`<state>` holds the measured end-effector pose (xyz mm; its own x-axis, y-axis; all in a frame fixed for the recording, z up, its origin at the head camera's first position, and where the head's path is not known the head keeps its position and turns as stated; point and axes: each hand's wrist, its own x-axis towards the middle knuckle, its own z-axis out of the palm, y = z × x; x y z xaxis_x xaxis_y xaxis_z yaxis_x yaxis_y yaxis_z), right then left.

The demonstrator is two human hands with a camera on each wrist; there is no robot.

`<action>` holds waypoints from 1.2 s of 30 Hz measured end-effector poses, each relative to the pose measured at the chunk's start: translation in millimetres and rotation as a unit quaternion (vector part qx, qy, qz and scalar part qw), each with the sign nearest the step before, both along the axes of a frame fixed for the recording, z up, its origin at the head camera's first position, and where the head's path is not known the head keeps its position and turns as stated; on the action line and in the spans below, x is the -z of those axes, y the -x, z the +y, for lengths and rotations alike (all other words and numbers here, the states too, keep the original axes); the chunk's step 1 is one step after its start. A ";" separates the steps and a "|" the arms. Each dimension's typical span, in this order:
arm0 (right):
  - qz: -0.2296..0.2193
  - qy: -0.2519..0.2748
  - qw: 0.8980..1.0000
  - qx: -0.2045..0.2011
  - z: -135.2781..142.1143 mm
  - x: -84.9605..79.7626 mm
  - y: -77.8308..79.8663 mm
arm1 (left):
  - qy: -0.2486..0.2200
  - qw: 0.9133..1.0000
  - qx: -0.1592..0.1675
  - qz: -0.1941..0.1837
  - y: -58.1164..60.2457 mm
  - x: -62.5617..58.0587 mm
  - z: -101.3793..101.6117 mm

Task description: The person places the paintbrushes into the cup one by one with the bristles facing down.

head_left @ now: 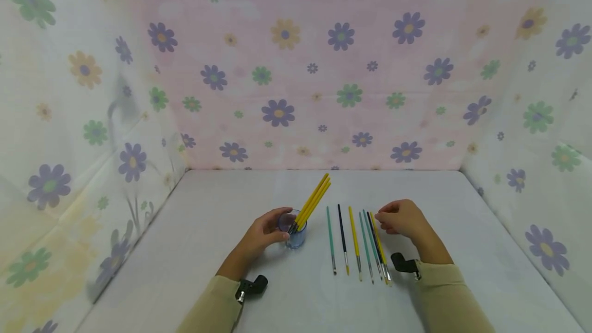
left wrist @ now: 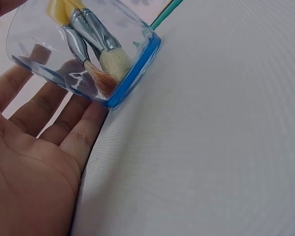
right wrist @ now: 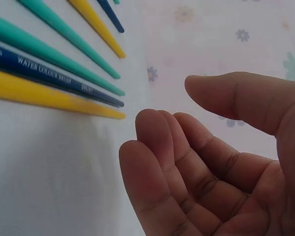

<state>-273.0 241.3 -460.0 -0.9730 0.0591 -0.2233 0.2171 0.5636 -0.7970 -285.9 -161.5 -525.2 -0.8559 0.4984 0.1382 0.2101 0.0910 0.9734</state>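
Observation:
My left hand (head_left: 260, 235) holds a clear plastic cup (head_left: 297, 241), thumb on the near side and fingers round the far side. The cup has a blue base ring (left wrist: 137, 73). Yellow-handled paintbrushes (head_left: 315, 200) lean in it to the right, bristles (left wrist: 115, 63) down at the bottom. My right hand (head_left: 403, 218) hovers just beyond the handle end of the rightmost yellow paintbrush (head_left: 376, 234). In the right wrist view its fingers are loosely bent, with a gap below the thumb (right wrist: 236, 93) and nothing held. Beside that yellow brush lies a dark blue paintbrush (right wrist: 44, 69) with printed lettering.
More paintbrushes lie in a row on the white table, handles pointing away: a teal one (head_left: 330, 235), a dark one (head_left: 341, 230), a yellow one (head_left: 354, 233) and further teal ones (head_left: 365, 240). Flower-printed cloth (head_left: 319, 66) rises behind and at both sides.

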 end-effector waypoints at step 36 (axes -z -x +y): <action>-0.054 -0.095 0.993 -0.043 7.8 10.0 -3.5 | -0.024 1.000 0.013 0.008 -0.2 -0.3 -0.1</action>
<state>-269.5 249.1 -470.1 -0.9469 0.0287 -0.3202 0.2413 0.7217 -0.6488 -285.7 -161.6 -524.9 -0.8399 0.5138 0.1750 0.2268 0.0393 0.9732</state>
